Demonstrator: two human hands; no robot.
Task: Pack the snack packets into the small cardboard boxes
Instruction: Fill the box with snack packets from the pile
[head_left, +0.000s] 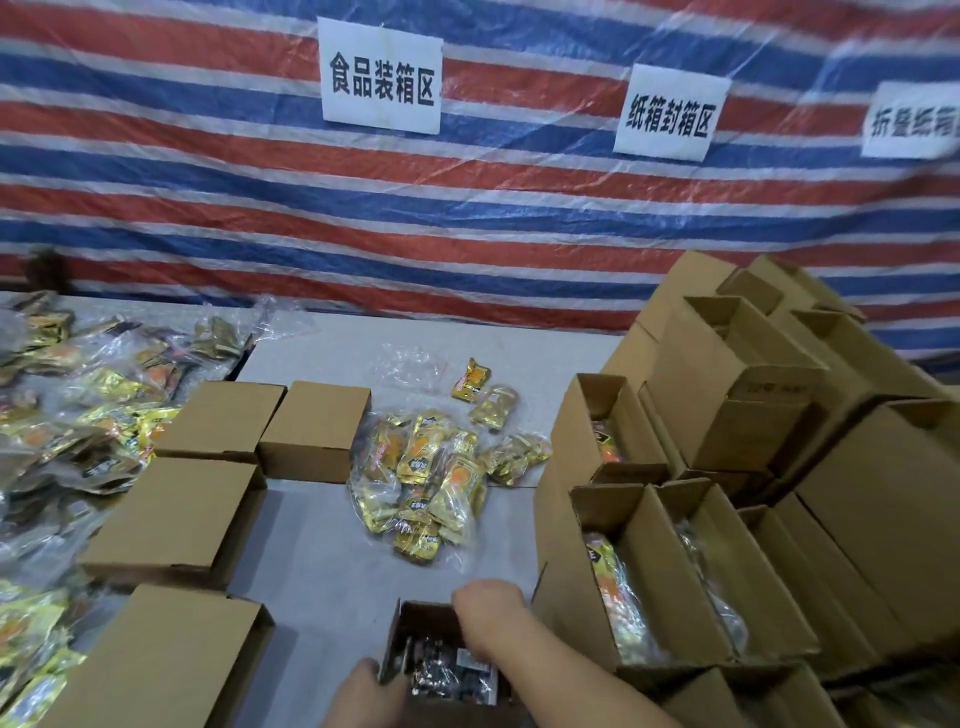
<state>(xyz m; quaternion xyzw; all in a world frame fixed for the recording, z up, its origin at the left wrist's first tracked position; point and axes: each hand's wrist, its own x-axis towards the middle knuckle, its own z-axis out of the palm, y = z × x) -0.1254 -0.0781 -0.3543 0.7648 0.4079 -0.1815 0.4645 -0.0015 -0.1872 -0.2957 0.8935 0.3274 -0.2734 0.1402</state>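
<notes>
A small open box (415, 623) sits at the near edge of the grey table (332, 566), right in front of the person. Its open top faces up, and its long side runs away from the person toward the striped sheet (467, 218) at the back. Dark shiny packets (447, 670) lie inside it. The left hand (363, 686) holds the box's left wall, with the thumb curled over the edge. The right hand (485, 613) bends down into the box from the far side; its fingers are hidden inside, so I cannot tell if it holds a packet. Just past the box, in the middle of the table, lies a heap of yellow snack packets (431, 493) in clear bags, pointing every which way. Two more packets (485, 395) lie a bit farther back. To the left of the box are four closed boxes (182, 514), lying flat. Past those, at the left edge, is a big messy pile of bagged packets (78, 415). To the right of the box stands a tall stack of open filled boxes (701, 545), very close to the right arm. Their packets stand on end inside. Three white signs (382, 75) hang on the striped sheet.
</notes>
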